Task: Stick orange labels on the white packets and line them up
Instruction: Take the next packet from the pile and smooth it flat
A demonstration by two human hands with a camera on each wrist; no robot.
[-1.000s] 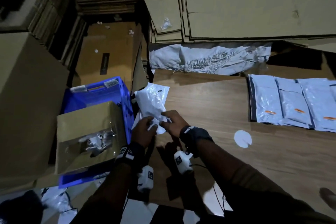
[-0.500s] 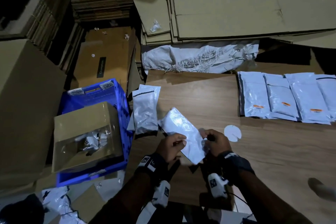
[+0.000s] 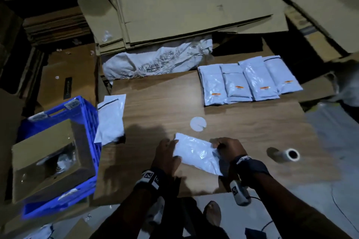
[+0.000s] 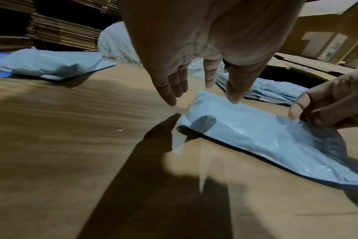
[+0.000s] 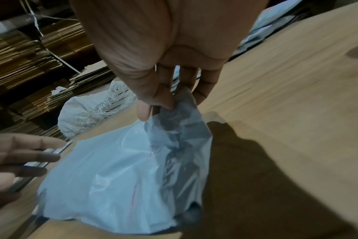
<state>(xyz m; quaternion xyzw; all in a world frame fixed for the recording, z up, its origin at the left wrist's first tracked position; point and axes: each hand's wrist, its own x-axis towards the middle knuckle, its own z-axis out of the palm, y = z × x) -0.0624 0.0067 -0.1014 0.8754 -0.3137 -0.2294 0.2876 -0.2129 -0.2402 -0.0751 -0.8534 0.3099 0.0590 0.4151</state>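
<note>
On the wooden board (image 3: 242,128) right in front of me there's one white packet (image 3: 196,152) lying at a slant, no orange label showing on the face I can see. My right hand (image 3: 228,146) has its right end pinched between thumb and fingers; the right wrist view shows that corner of the plastic lifted and bunched up. My left hand (image 3: 165,156) is at the packet's other end with the fingers pretty much straight and spread. From the left wrist cam the fingertips (image 4: 234,98) sit right at the packet's edge, but I honestly can't tell if they're touching it or just over it.

Further back on the right side of the board is the row of labelled packets (image 3: 250,79), four across, overlapping a bit, each with a small orange label (image 3: 216,94) near the end facing me. Over at the left edge of the board there's a little pile of unlabelled packets (image 3: 111,118), right beside the blue crate (image 3: 88,122) that has a cardboard box (image 3: 48,153) sitting in it. Between my packet and the row is a round white sticker backing (image 3: 198,124), and off to my right a small roll (image 3: 289,155) lies on its side. Flattened cardboard (image 3: 184,6) is stacked all around behind, plus a crumpled white sack (image 3: 155,62).
</note>
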